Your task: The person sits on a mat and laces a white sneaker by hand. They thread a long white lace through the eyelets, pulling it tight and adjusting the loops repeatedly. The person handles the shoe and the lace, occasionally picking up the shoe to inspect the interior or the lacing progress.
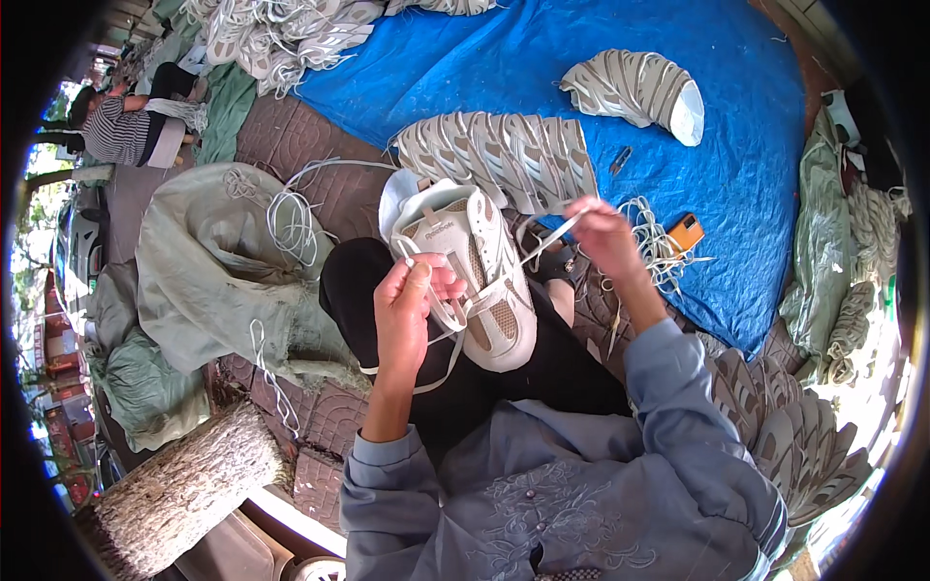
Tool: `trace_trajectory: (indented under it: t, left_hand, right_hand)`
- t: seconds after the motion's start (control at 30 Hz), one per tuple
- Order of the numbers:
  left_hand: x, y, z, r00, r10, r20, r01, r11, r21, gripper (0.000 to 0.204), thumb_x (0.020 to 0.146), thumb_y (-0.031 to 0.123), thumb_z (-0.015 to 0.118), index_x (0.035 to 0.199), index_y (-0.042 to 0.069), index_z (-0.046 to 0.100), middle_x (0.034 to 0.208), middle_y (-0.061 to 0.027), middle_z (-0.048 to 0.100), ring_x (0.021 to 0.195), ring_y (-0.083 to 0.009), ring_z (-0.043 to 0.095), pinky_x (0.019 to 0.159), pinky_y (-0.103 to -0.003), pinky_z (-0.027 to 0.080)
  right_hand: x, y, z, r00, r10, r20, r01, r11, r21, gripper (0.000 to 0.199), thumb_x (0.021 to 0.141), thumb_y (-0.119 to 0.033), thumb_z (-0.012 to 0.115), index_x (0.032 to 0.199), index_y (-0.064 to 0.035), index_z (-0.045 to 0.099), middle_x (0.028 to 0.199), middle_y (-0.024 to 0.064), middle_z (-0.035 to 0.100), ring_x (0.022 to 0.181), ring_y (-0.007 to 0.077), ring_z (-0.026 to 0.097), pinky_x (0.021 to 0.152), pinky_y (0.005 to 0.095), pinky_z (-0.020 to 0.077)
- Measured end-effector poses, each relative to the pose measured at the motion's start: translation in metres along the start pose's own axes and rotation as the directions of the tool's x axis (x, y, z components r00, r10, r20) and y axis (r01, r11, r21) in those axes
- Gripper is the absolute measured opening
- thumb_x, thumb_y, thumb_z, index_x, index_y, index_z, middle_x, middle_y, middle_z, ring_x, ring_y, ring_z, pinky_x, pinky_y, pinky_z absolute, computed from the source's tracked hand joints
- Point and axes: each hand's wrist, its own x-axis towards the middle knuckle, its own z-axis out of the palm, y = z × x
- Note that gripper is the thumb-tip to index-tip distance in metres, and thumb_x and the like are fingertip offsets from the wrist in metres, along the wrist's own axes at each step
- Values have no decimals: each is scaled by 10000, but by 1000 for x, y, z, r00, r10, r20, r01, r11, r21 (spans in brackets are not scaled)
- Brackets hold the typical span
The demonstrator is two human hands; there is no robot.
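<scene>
Right, shoe (481, 276) lies toe-down on lap betw. both hands; left hand (412, 300) pinches one lace end, right hand (603, 235) pinches lace (548, 238) taut, up-right.

An outdoor shoe-lacing workplace on paved ground: a blue tarp (601, 58) at twelve o'clock carries rows of nested shoe uppers (504, 155), green sacks (213, 261) lie at nine o'clock, loose laces (291, 218) strewn between.

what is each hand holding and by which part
Right hand pinches a white shoelace near its end, pulled taut. Left hand grips the lace's other stretch against the white shoe on the lap.
</scene>
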Motion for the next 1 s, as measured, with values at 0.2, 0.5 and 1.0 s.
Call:
trace_trajectory:
  t: [0.2,0.5,1.0]
  left_hand:
    - [1,1,5,998,0,-62,12,979,205,182,860,94,448,898,-38,567,727,-105,595,642,-151,604,576,-250,483]
    - [1,-23,13,958,286,29,-239,736,633,114,836,94,493,859,7,563,626,-108,591,564,-180,605,538,-272,465]
    - [4,-19,16,965,232,125,-231,521,821,187,841,127,463,863,-25,570,593,-102,568,483,-162,572,481,-273,454]
  right_hand:
    - [-34,-193,-84,934,-357,-2,356,931,-80,67,875,-88,438,905,-33,463,811,38,481,738,123,465,742,264,395]
    - [-294,-651,-300,624,-749,-225,370,536,-759,312,833,-104,492,1112,29,448,1003,84,516,803,124,474,737,234,378]
    - [-146,-298,9,900,-434,44,157,230,-960,429,862,-383,388,927,-4,577,737,5,593,475,14,399,380,155,236]
